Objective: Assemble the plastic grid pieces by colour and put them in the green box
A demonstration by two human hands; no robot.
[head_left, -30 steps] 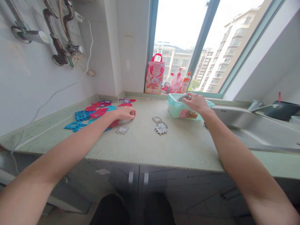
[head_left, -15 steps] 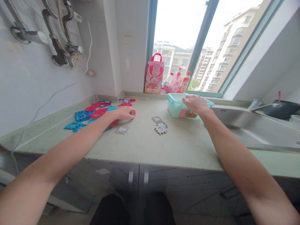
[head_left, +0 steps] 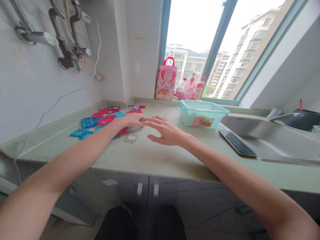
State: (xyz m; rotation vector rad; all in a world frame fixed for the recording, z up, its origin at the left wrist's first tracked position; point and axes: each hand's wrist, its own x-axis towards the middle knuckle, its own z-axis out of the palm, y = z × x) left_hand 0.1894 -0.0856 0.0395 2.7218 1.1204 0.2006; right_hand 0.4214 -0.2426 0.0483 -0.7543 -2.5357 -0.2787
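My right hand (head_left: 165,131) hovers over the middle of the counter with its fingers stretched out and nothing in it; it covers the spot where grey puzzle tiles lay. One grey tile (head_left: 131,137) shows just left of it. My left hand (head_left: 133,120) rests curled on the counter beside the heap of blue and red puzzle tiles (head_left: 98,122); what its fingers hold, if anything, is hidden. A mint green plastic box (head_left: 202,114) stands to the right, near the window sill.
A steel sink (head_left: 270,140) with a tap fills the right side, and a dark flat phone (head_left: 237,143) lies at its edge. A pink bag (head_left: 165,80) and bottles (head_left: 190,89) stand on the sill. Pipes and a cable hang on the left wall.
My right hand left the green box, where it held a grey tile, and swung left over the counter with open fingers. My left hand stayed put.
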